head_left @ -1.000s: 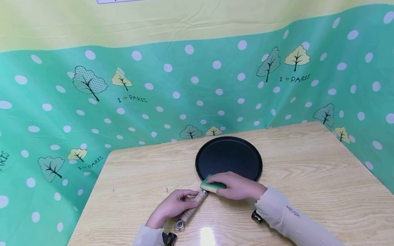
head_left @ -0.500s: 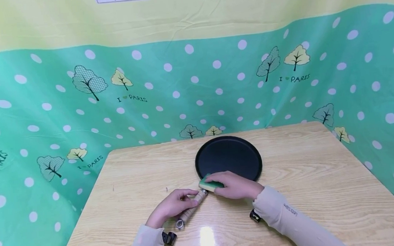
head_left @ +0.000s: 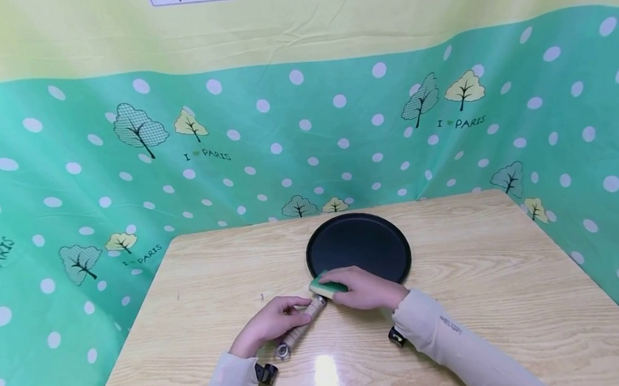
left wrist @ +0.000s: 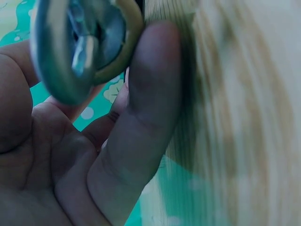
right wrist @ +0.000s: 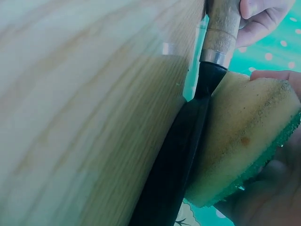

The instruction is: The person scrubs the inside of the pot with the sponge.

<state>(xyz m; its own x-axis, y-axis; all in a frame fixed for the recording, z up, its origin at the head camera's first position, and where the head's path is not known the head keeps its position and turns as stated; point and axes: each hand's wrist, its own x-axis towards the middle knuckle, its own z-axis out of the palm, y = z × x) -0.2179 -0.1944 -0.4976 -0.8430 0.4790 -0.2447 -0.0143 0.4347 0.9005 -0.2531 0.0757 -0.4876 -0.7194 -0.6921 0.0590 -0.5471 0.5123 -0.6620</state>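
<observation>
Left hand point(head_left: 270, 323): it holds the wooden handle point(head_left: 296, 336) between thumb and fingers, so the grip is narrow.
Right hand point(head_left: 363, 288): its fingers and thumb are bent around the sponge point(right wrist: 249, 132) and hold it.
Sponge position: at the near left rim of the black pan point(head_left: 357, 247), beside the place where the handle begins; the yellow face is toward the pan, the green layer is above.
Handle direction: from the pan toward the near left corner of the worktop point(head_left: 490, 275), with a metal ring point(head_left: 282, 351) at its end.
Pan position: close to the far edge of the worktop, around the middle of its length.
Sleeves: light-coloured, on both arms, coming from the near edge.
Behind the far edge: a green and yellow cloth point(head_left: 304, 127) with dots and trees.
</observation>
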